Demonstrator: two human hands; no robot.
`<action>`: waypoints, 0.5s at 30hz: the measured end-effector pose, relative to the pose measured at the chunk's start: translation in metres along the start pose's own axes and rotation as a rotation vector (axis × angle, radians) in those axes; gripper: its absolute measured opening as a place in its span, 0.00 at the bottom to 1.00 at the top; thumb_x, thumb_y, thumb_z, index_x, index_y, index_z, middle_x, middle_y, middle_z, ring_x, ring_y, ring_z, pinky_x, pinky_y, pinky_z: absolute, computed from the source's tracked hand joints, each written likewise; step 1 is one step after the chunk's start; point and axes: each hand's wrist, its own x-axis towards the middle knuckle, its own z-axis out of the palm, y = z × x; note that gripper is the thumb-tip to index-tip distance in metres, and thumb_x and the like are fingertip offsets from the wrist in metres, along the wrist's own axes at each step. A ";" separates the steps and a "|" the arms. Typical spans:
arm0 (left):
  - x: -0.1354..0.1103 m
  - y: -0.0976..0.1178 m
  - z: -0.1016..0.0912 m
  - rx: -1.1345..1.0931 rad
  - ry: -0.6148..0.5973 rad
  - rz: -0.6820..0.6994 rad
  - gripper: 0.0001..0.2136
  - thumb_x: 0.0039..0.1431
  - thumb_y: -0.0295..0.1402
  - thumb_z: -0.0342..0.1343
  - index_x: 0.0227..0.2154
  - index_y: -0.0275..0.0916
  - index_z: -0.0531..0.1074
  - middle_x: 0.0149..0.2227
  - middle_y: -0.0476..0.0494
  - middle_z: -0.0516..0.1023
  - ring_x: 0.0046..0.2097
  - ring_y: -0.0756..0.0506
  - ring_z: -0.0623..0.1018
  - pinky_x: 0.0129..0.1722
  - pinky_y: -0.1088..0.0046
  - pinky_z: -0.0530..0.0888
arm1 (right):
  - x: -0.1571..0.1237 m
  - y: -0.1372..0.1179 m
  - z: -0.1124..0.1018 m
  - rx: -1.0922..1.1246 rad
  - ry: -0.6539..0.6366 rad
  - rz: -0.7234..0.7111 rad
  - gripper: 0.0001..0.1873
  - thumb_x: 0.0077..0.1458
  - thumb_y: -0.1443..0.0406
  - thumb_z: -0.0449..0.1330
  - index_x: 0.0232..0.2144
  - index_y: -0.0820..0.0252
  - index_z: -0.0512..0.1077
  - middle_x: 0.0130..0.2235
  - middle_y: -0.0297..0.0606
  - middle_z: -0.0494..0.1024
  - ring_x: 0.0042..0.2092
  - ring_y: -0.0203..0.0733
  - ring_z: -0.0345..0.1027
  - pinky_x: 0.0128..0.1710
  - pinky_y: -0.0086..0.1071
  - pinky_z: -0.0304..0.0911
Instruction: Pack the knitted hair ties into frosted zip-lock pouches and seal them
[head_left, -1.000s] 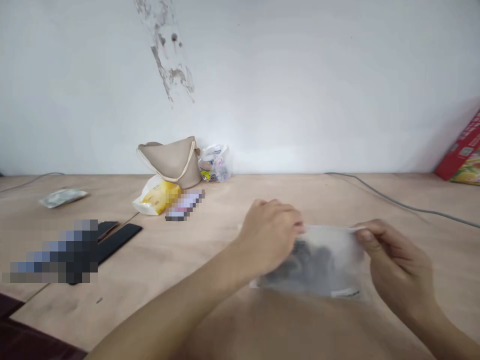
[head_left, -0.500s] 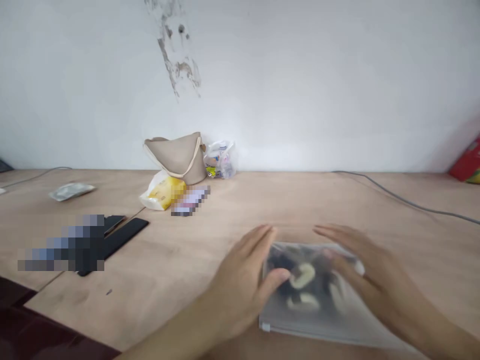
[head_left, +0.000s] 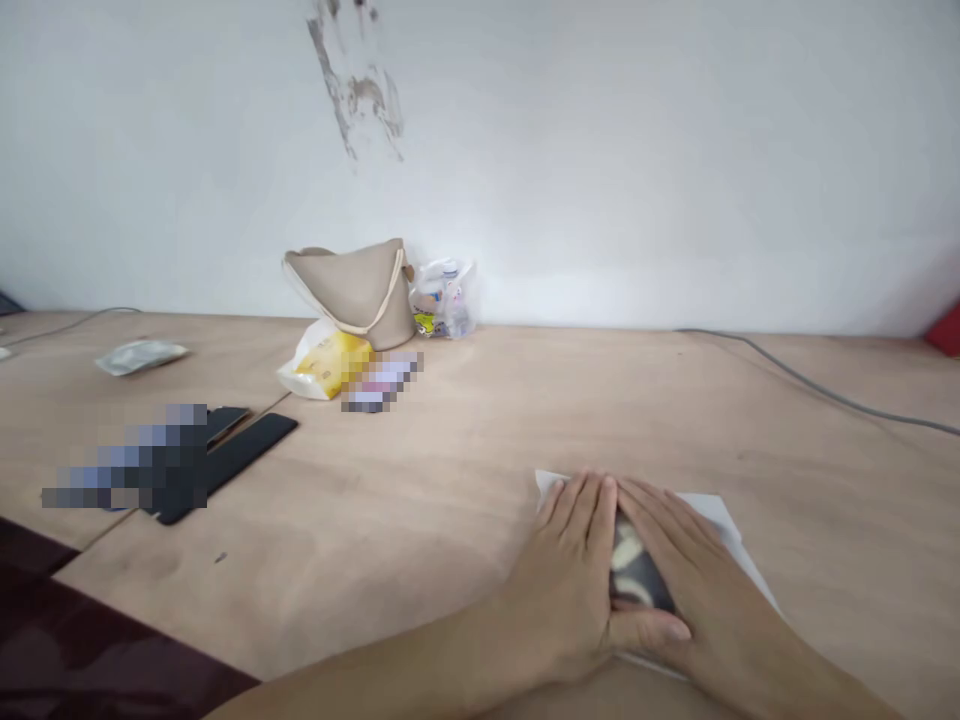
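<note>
A clear plastic zip bag (head_left: pixel 716 515) lies flat on the wooden table (head_left: pixel 375 560), its whitish edges showing around my hands. Dark and cream items (head_left: pixel 634 570) show through it between my hands, but their exact kind is hidden. My left hand (head_left: pixel 562 585) rests palm down on the bag's left half, with its thumb reaching under my right palm. My right hand (head_left: pixel 694 580) presses flat on the right half. Both hands lie side by side, and neither grips anything.
At the back stand a beige bucket bag (head_left: pixel 349 295), a yellow packet in white plastic (head_left: pixel 330 365) and a clear bag of small items (head_left: pixel 442 300). A black phone (head_left: pixel 240 460) and a foil packet (head_left: pixel 141 356) lie left. A grey cable (head_left: pixel 817 385) crosses the right.
My hands have moved from pinching the bag's top edge to lying flat on it, now covering most of it. The bag lies lower in view, and the whole scene has shifted slightly.
</note>
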 end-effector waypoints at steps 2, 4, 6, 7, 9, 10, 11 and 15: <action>0.000 0.000 0.000 0.001 -0.005 0.009 0.47 0.51 0.60 0.44 0.64 0.28 0.40 0.66 0.28 0.43 0.66 0.34 0.43 0.64 0.52 0.48 | -0.006 0.004 0.000 0.016 -0.005 0.019 0.43 0.51 0.54 0.53 0.63 0.67 0.43 0.58 0.52 0.63 0.58 0.53 0.58 0.52 0.48 0.59; 0.000 0.000 0.001 0.006 -0.009 0.011 0.46 0.53 0.59 0.43 0.63 0.28 0.41 0.66 0.28 0.43 0.66 0.34 0.42 0.64 0.51 0.47 | -0.013 0.007 0.001 -0.006 -0.005 0.036 0.46 0.50 0.51 0.53 0.63 0.67 0.41 0.58 0.54 0.63 0.58 0.55 0.57 0.52 0.49 0.59; 0.000 0.001 0.002 0.015 -0.014 0.001 0.44 0.54 0.59 0.43 0.63 0.27 0.42 0.65 0.27 0.44 0.66 0.34 0.43 0.63 0.51 0.48 | -0.018 0.010 0.001 -0.031 -0.013 0.047 0.47 0.49 0.52 0.54 0.64 0.68 0.40 0.58 0.55 0.62 0.59 0.56 0.56 0.52 0.50 0.58; 0.000 0.001 0.002 0.020 -0.014 -0.001 0.44 0.54 0.58 0.43 0.63 0.27 0.43 0.65 0.27 0.44 0.66 0.33 0.43 0.63 0.50 0.49 | -0.019 0.010 0.001 -0.038 -0.025 0.052 0.48 0.49 0.53 0.54 0.64 0.67 0.39 0.59 0.55 0.62 0.59 0.56 0.56 0.53 0.50 0.57; 0.000 0.001 0.002 0.032 -0.003 -0.001 0.43 0.54 0.57 0.44 0.63 0.27 0.45 0.65 0.26 0.46 0.66 0.33 0.43 0.63 0.49 0.50 | -0.021 0.012 0.000 -0.038 -0.038 0.052 0.50 0.48 0.51 0.55 0.64 0.66 0.37 0.59 0.55 0.61 0.59 0.57 0.55 0.52 0.50 0.57; 0.000 0.001 0.002 0.037 0.003 0.000 0.42 0.54 0.57 0.45 0.62 0.28 0.46 0.65 0.26 0.47 0.66 0.32 0.44 0.63 0.48 0.50 | -0.021 0.013 0.000 -0.034 -0.043 0.048 0.52 0.47 0.48 0.55 0.64 0.65 0.36 0.59 0.55 0.61 0.59 0.59 0.55 0.52 0.50 0.58; 0.000 0.000 0.002 0.041 0.008 -0.003 0.42 0.54 0.57 0.45 0.62 0.29 0.47 0.65 0.26 0.47 0.66 0.31 0.44 0.62 0.46 0.50 | -0.021 0.014 -0.001 -0.030 -0.050 0.042 0.55 0.45 0.44 0.55 0.64 0.65 0.35 0.59 0.55 0.61 0.59 0.60 0.55 0.51 0.51 0.58; 0.000 -0.003 0.001 0.035 0.007 -0.013 0.46 0.48 0.61 0.48 0.62 0.32 0.48 0.64 0.25 0.47 0.65 0.28 0.43 0.61 0.41 0.49 | -0.026 0.019 -0.001 -0.049 -0.069 0.033 0.63 0.38 0.37 0.56 0.65 0.66 0.35 0.59 0.55 0.61 0.59 0.63 0.55 0.50 0.53 0.58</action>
